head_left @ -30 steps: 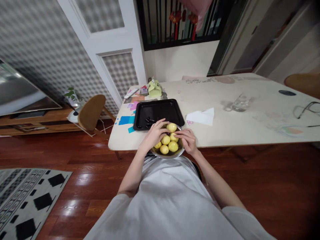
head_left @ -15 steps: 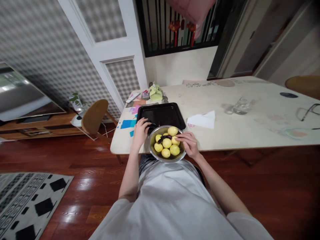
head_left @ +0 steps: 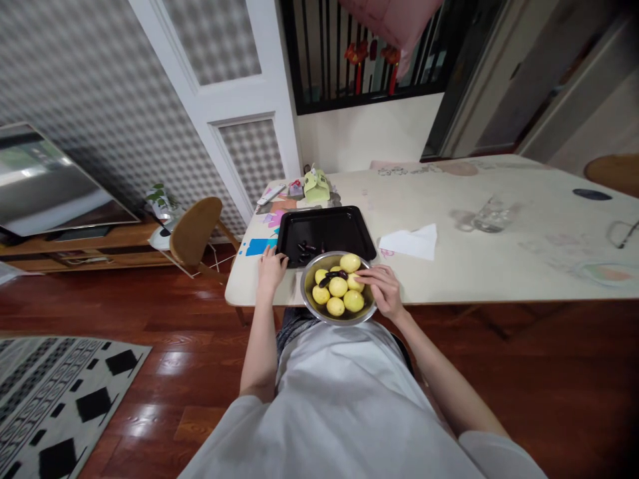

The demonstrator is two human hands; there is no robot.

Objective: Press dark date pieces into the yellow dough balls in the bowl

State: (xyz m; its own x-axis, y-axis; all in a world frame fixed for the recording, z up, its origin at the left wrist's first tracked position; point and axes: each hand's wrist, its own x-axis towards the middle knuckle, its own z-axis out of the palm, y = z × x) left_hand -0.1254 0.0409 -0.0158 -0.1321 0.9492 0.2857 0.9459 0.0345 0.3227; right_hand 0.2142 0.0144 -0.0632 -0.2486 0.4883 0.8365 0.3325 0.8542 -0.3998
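Bowl [head_left: 319, 312] silvery, fruit [head_left: 338, 287] round, yellow

Looks like a home, likely a living and dining room. Shows a television [head_left: 54, 189] on a wooden cabinet [head_left: 122, 238] at the left edge of the frame, with a leafy plant [head_left: 158, 195] near the right end. Has a patterned rug [head_left: 64, 399] at lower left, over glossy reddish floorboards [head_left: 200, 332]. Includes a long pale table [head_left: 449, 266] across the middle, a wooden chair [head_left: 196, 229] near its left end, and a pink balloon [head_left: 394, 23] at the top.
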